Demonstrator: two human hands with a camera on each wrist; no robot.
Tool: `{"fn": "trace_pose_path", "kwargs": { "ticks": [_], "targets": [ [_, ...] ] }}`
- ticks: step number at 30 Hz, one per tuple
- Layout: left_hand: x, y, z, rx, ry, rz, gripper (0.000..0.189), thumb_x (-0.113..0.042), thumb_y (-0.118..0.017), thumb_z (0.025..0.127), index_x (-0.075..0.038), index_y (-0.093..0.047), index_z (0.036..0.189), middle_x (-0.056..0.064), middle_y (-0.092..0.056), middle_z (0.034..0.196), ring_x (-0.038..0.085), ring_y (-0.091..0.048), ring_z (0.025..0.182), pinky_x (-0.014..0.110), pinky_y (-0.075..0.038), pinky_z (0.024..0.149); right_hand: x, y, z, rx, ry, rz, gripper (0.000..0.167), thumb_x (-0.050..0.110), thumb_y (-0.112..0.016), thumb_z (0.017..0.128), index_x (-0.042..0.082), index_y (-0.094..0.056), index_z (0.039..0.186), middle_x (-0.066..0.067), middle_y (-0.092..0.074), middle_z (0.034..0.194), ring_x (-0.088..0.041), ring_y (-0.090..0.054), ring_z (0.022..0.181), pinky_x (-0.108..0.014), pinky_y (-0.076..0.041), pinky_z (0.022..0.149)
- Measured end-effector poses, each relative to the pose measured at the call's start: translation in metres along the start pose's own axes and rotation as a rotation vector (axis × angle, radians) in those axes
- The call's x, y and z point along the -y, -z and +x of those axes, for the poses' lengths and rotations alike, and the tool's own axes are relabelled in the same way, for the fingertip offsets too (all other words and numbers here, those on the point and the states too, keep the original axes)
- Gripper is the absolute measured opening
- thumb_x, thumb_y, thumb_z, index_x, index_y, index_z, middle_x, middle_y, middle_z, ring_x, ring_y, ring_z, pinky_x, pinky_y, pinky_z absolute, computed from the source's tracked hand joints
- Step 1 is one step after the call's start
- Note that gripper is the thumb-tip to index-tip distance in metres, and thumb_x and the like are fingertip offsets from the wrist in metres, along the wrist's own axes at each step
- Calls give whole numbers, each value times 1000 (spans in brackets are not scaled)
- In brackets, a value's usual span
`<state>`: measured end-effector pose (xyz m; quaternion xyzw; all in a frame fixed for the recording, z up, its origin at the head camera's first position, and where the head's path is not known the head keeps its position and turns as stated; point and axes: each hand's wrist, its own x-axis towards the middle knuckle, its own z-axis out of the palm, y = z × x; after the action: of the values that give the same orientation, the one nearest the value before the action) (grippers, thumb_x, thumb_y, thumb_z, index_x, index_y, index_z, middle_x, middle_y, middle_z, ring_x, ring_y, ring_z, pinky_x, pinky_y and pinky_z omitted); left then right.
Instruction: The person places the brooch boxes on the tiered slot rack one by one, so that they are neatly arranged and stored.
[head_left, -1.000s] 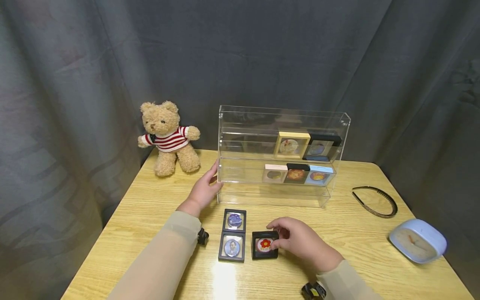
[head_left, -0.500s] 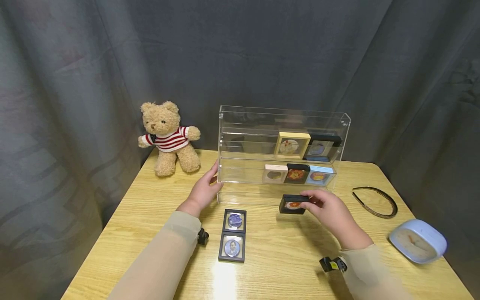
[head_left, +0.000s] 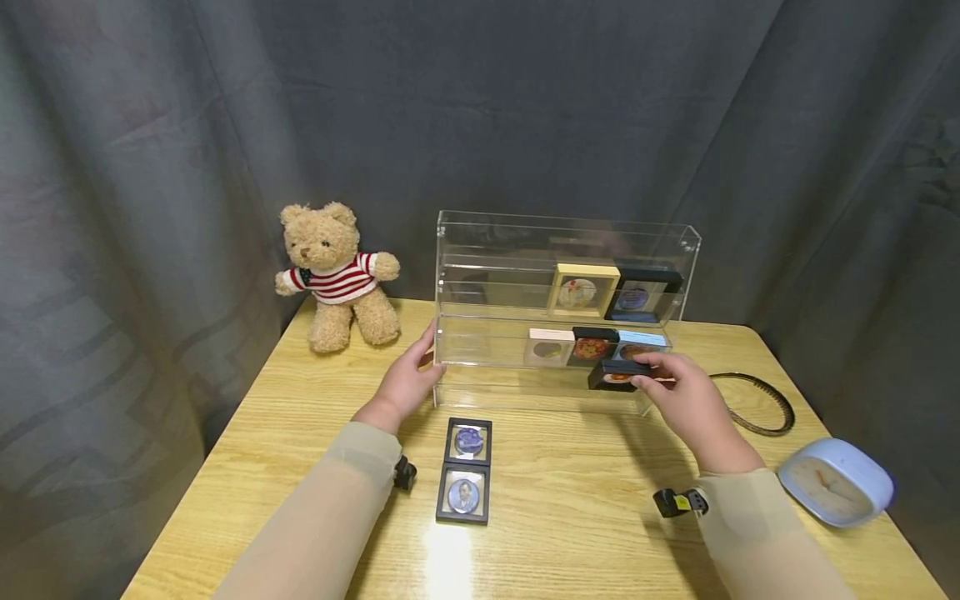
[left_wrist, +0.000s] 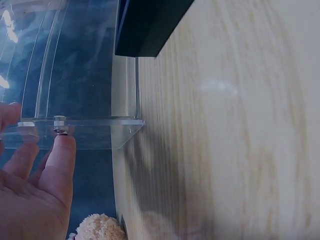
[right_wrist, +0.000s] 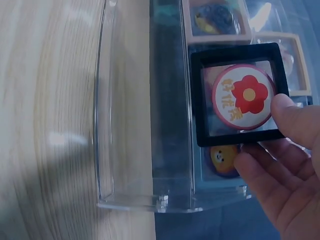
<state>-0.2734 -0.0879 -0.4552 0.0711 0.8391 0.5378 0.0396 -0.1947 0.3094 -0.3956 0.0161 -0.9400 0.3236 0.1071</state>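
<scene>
My right hand (head_left: 693,408) pinches a black square display frame (right_wrist: 240,137) holding a round badge (right_wrist: 227,107) with a red flower. It is held just before the lower right of a clear acrylic display rack (head_left: 487,383), overlapping the light blue frame (head_left: 643,339) on the lower tier. My left hand (head_left: 405,387) grips the rack's left side panel, fingers at the panel in the left wrist view. Two black frames with purple-blue badges, one far (head_left: 469,442) and one near (head_left: 462,495), lie on the table end to end.
Pink (head_left: 550,348) and black (head_left: 592,348) frames stand beside the light blue one; a yellow frame (head_left: 583,292) and another black one (head_left: 645,296) stand a tier higher. A teddy bear (head_left: 330,267) sits left; a headband (head_left: 780,400) and blue clock (head_left: 836,483) lie right.
My right hand has lifted the black flower-badge frame from the table beside the two purple ones and carried it forward and right to the rack. The left hand has stayed put.
</scene>
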Motion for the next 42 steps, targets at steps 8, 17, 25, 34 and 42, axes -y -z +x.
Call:
{"fn": "trace_pose_path", "kwargs": {
  "ticks": [8, 17, 25, 34, 42],
  "targets": [
    [0, 0, 0, -13, 0, 19, 78, -19, -63, 97, -52, -20, 154, 1, -31, 159, 30, -44, 134, 49, -40, 106, -8, 3, 6, -3, -18, -3, 37, 23, -65, 98, 6, -63, 131, -20, -53, 129, -37, -56, 110, -54, -52, 87],
    [0, 0, 0, -4, 0, 11, 78, -18, -62, 97, -50, -20, 154, 1, -30, 159, 31, -44, 135, 49, -40, 106, -16, 7, 6, -12, -35, -54, 37, 21, -66, 97, 5, -62, 130, -24, -52, 131, -43, -55, 111, -58, -50, 82],
    [-1, 1, 0, -5, -1, 13, 78, -17, -62, 97, -49, -20, 155, 1, -31, 159, 30, -44, 134, 49, -41, 106, -24, 5, 5, 22, -49, -83, 38, 23, -66, 97, 5, -63, 130, -23, -54, 127, -42, -54, 109, -57, -49, 79],
    [-1, 1, -1, -2, 7, 17, 76, -19, -61, 98, -48, -20, 155, 1, -32, 158, 29, -43, 135, 48, -40, 107, -35, -5, 2, -4, 36, -148, 35, 23, -66, 97, 6, -65, 129, -17, -56, 123, -32, -55, 97, -46, -48, 69],
    [-2, 1, -2, -5, -1, 10, 77, -18, -62, 98, -47, -20, 155, 2, -30, 159, 31, -44, 135, 48, -40, 107, -35, -11, -1, -37, 48, -210, 34, 23, -67, 97, 9, -67, 128, -8, -53, 92, -23, -46, 72, -34, -38, 53]
  ]
}}
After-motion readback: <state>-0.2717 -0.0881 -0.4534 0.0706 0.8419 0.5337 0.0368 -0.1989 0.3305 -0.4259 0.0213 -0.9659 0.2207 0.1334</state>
